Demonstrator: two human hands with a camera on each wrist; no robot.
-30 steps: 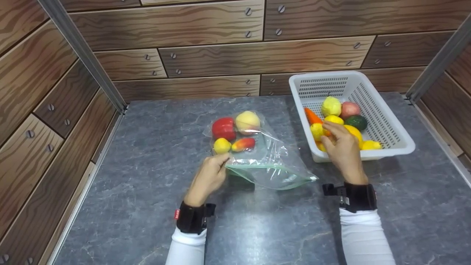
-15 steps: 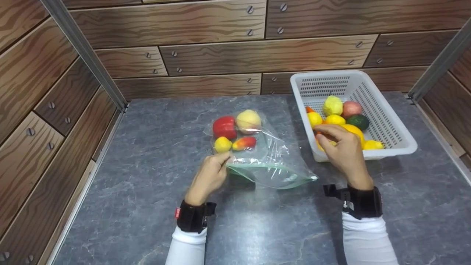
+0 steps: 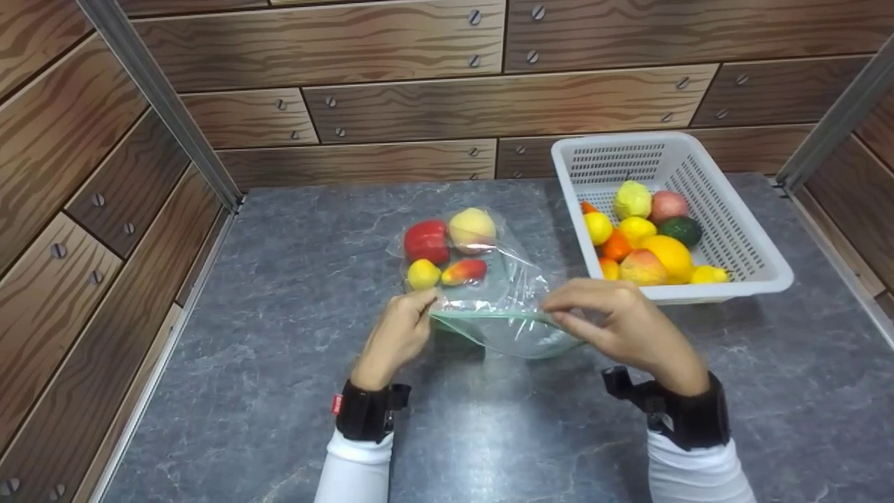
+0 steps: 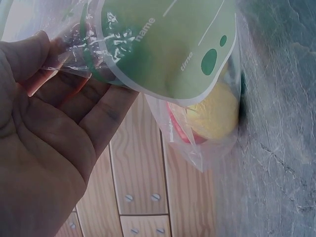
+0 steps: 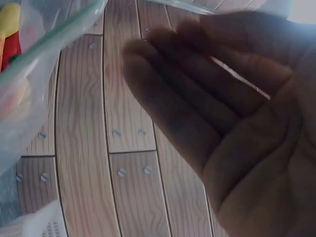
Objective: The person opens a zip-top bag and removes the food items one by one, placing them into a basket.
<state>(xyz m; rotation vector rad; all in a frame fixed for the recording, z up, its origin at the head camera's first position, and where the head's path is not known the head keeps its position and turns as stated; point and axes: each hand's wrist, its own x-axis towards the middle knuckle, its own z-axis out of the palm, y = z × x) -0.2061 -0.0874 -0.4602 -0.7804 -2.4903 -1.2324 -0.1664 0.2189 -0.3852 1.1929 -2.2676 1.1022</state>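
Observation:
My left hand (image 3: 397,337) pinches the left corner of a clear zip bag (image 3: 520,335) between thumb and fingers. In the left wrist view, the bag (image 4: 173,44) shows a green label printed with "name" and "time". Inside it lie a red bell pepper (image 3: 426,241), a pale yellow round fruit (image 3: 472,229), a small yellow fruit (image 3: 423,274) and a red-and-yellow fruit (image 3: 464,272). Over the right end of the bag's mouth hovers my right hand (image 3: 628,325). The right wrist view shows that hand (image 5: 217,98) with loosely bent fingers and nothing in them, apart from the bag (image 5: 29,89).
A white slotted basket (image 3: 744,230) stands at the back right with several fruits and vegetables, among them an orange (image 3: 667,258), a peach-coloured fruit (image 3: 642,268) and a dark green one (image 3: 679,231). Wood-patterned panels (image 3: 391,112) wall in the grey tabletop (image 3: 293,279).
My right hand has moved from the basket left and nearer to the bag's mouth. Within the basket, a yellow fruit has shifted toward the back. My left hand and the bag stay put.

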